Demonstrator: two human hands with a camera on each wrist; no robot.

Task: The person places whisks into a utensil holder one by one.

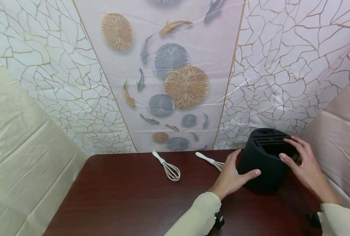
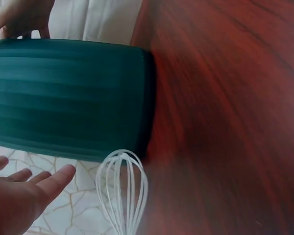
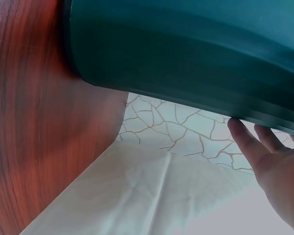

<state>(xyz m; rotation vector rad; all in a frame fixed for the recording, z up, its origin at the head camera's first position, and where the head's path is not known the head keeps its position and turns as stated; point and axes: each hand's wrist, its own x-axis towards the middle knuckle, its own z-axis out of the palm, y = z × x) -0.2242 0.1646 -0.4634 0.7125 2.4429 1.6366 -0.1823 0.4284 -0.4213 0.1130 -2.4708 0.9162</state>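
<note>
A dark green knife block (image 1: 262, 172) with slots and a wider opening in its top stands upright at the right of the table. My left hand (image 1: 231, 178) is at its left side with fingers and thumb spread; in the left wrist view a gap shows between these fingers and the block. On the other side, my right hand (image 1: 306, 167) is by the rim, and in the right wrist view its fingertips (image 3: 236, 126) touch the block's wall. A white whisk (image 1: 205, 157) lies behind my left hand, partly hidden; its wire loops (image 2: 121, 191) appear beside the block's base.
Another white whisk (image 1: 171, 171) lies further left near the back edge of the dark red-brown table (image 1: 127, 196). Patterned cloth (image 1: 186, 88) hangs behind the table. Beige cloth panels (image 1: 21, 157) flank it, the right one close to my right hand.
</note>
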